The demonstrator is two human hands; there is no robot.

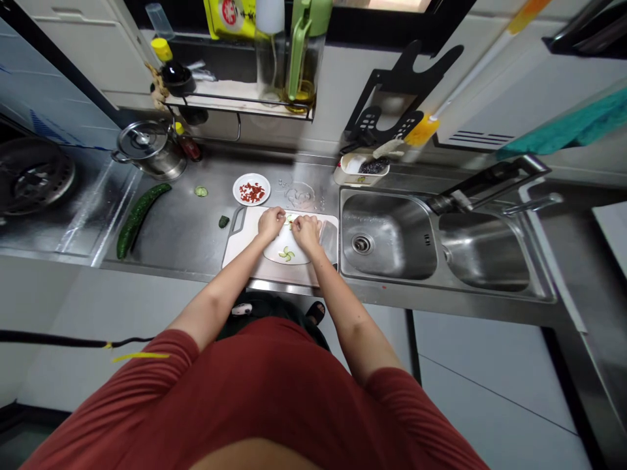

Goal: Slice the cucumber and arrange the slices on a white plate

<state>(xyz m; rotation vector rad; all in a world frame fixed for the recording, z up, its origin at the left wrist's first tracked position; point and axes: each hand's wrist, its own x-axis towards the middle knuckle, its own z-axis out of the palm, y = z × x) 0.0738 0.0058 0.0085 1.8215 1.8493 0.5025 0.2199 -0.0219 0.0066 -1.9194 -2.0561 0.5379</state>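
A white plate (pixel 272 253) rests on a cutting board (pixel 240 245). Thin cucumber slices (pixel 287 254) form a small pinwheel on its near part, with more pale green slices at the far rim between my hands. My left hand (pixel 272 224) is at the plate's far left, its fingers pinched together; what they hold is too small to make out. Just opposite, my right hand (pixel 306 232) pinches a small piece of cucumber over the plate. A broad knife blade (pixel 329 241) lies on the board beside my right hand.
Behind the board sits a small plate (pixel 237 190) of chopped red pieces. To the left lie a cucumber end (pixel 224 222), cucumber slices (pixel 200 191) and a long cucumber (pixel 140 215). A lidded pot (pixel 161 160) stands behind them. On the right is a double sink (pixel 392 228).
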